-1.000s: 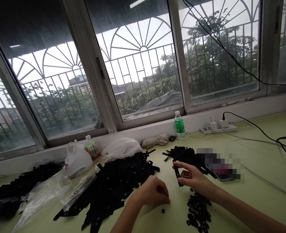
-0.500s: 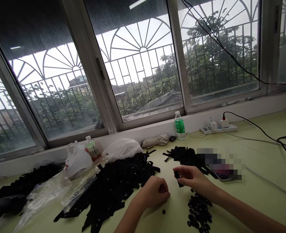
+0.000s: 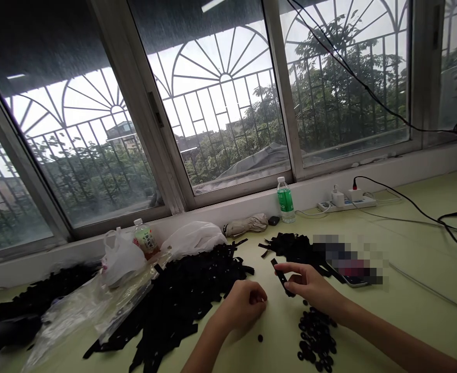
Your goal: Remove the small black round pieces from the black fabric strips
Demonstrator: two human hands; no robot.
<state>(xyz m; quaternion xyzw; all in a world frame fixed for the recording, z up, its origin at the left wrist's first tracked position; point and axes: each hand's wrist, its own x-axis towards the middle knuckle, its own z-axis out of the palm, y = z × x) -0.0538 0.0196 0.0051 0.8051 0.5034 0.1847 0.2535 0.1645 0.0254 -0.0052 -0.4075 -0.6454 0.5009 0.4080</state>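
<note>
My right hand (image 3: 309, 286) pinches a short black strip (image 3: 279, 275) between thumb and fingers, just above the pale green table (image 3: 414, 269). My left hand (image 3: 242, 305) is curled into a loose fist right beside it; what it holds, if anything, is hidden. One small black ring (image 3: 260, 338) lies on the table below my left hand. A pile of black rings (image 3: 317, 339) sits under my right wrist. A large heap of black strips (image 3: 181, 300) spreads to the left, and a smaller heap (image 3: 294, 247) lies beyond my right hand.
Clear and white plastic bags (image 3: 123, 259), two drink bottles (image 3: 284, 200), a folded umbrella (image 3: 246, 226) and a power strip (image 3: 347, 202) with cables line the window sill side. A phone (image 3: 352, 277) lies right of the hands. Another dark heap (image 3: 38, 295) sits far left.
My right hand has turned the black strip so its end sticks up to the left. My left hand has stayed curled and shifted slightly toward the right hand.
</note>
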